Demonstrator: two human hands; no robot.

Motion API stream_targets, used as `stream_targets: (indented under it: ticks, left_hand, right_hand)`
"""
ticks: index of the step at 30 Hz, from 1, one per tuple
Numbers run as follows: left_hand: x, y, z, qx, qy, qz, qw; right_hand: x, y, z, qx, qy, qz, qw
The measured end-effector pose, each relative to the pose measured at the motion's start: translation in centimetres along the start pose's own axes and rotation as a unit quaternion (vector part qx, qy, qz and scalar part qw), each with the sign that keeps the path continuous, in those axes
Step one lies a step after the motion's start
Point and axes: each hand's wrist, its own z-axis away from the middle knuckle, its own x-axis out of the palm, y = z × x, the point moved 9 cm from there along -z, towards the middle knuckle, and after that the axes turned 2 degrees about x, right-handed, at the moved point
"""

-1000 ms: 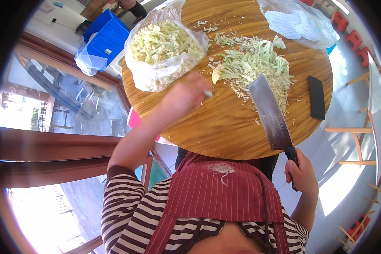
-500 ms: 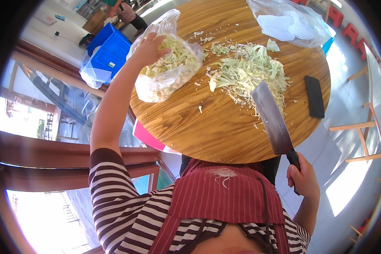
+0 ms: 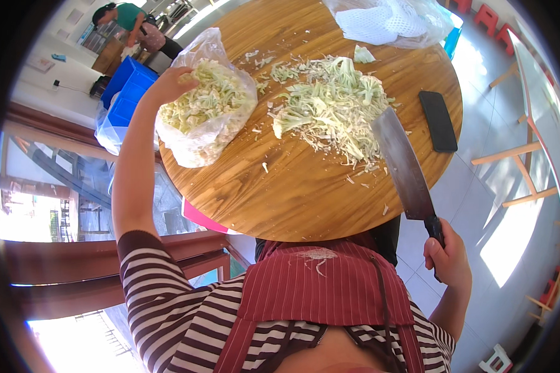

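Grips flat steel cleaver (image 3: pixel 406 165) in right hand (image 3: pixel 449 253); curves left hand (image 3: pixel 168 87) over crinkled plastic bag (image 3: pixel 196 152) of knobbly cauliflower (image 3: pixel 208 96), can't tell if gripping.

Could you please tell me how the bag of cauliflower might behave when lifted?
The plastic bag would probably sag, since its thin film wrinkles. It may be fairly heavy, being packed with cauliflower pieces; tilting might spill some through its open top.

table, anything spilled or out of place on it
Slightly: pale scraps lie loose on the table, outside both the cauliflower pile and the bag, so they look spilled. The phone at the right also seems out of place beside cut food. Nothing looks damaged.
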Motion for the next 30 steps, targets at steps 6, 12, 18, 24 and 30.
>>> stream_targets:
  ticks: [6, 12, 18, 24, 30]
  left_hand:
    - [-4.1, 6.3, 4.7, 0.049, 0.16, -0.123, 0.978]
    - [1.3, 25.4, 7.5, 0.165, 0.113, 0.05, 0.979]
    - [10.3, 25.3, 6.1, 0.137, 0.048, -0.003, 0.989]
    - [9.4, 23.2, 8.7, 0.153, 0.12, 0.15, 0.969]
    - [9.2, 22.7, 13.1, 0.119, 0.062, 0.529, 0.838]
  right_hand:
    - [-0.2, -0.4, -0.8, -0.024, 0.001, -0.006, 1.0]
    - [0.8, -0.6, -1.7, -0.024, 0.008, -0.026, 0.999]
    - [1.9, -1.4, -1.8, -0.036, -0.016, -0.025, 0.999]
    - [3.6, -4.1, -3.7, -0.123, 0.021, 0.158, 0.98]
    - [7.8, -6.1, -9.2, -0.243, 0.101, 0.394, 0.881]
